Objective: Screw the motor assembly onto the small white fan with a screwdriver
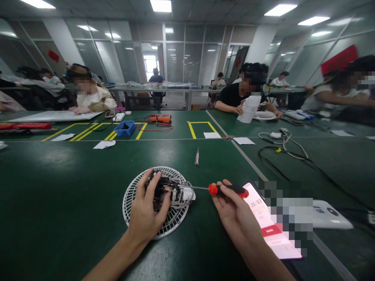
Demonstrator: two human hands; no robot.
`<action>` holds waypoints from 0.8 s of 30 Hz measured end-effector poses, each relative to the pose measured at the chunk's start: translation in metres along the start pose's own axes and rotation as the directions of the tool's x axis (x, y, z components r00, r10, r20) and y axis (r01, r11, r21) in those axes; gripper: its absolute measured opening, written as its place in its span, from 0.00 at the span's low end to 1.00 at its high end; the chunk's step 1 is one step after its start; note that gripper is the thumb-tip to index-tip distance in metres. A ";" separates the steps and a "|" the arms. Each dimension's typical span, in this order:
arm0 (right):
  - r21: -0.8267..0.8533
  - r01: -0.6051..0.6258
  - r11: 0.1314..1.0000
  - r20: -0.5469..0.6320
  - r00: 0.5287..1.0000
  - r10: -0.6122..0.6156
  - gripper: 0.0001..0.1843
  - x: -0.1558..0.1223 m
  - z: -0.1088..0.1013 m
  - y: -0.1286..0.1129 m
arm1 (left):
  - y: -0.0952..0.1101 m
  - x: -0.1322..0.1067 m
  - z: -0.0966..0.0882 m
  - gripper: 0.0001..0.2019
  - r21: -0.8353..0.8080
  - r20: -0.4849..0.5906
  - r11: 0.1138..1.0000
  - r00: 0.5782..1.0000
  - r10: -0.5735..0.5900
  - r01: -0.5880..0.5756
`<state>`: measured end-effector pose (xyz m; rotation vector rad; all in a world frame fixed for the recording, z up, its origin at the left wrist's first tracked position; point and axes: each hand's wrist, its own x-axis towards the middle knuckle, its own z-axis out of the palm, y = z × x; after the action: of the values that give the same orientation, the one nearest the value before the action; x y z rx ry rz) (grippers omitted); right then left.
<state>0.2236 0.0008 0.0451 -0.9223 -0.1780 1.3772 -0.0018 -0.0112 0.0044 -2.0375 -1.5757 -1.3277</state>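
Observation:
A round white fan grille (130,195) lies on the green table before me. On it sits a dark motor assembly (166,188) with white parts and a bundle of grey wires (178,203). My left hand (149,207) is closed around the left side of the assembly, fingers over its top and thumb at the near side. My right hand (231,203) grips a screwdriver (215,190) by its red and black handle. Its shaft points left and reaches the assembly's right side; where exactly the tip sits is hidden. Beyond them lies a small clear-handled screwdriver (197,157).
A lit phone (263,222) lies by my right forearm, a white panel (331,214) beyond it. Cables (287,144) spread at the right. A blue tray (125,128) and an orange multimeter (161,118) stand farther back. Across the table, a person (234,97) holds a white part.

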 end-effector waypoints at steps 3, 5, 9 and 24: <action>0.039 -0.013 0.999 -0.015 1.000 0.014 0.24 0.000 0.003 -0.002 | 0.001 0.000 -0.001 0.32 -0.001 -0.001 1.000 1.000 0.003 -0.003; 0.052 -0.018 0.998 -0.029 0.999 0.020 0.19 0.000 0.002 -0.002 | 0.001 0.001 -0.002 0.31 0.002 0.001 1.000 1.000 0.010 -0.010; 0.021 -0.019 1.000 -0.035 0.999 0.020 0.18 0.001 0.000 0.000 | 0.001 0.000 -0.003 0.31 0.003 0.010 1.000 1.000 0.019 -0.019; 0.038 -0.010 0.999 -0.013 1.000 0.010 0.21 0.000 0.000 -0.003 | 0.001 0.000 -0.002 0.29 -0.002 0.031 1.000 1.000 -0.003 0.003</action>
<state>0.2253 0.0008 0.0473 -0.9015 -0.1377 1.3791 -0.0023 -0.0132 0.0058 -2.0673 -1.5912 -1.3058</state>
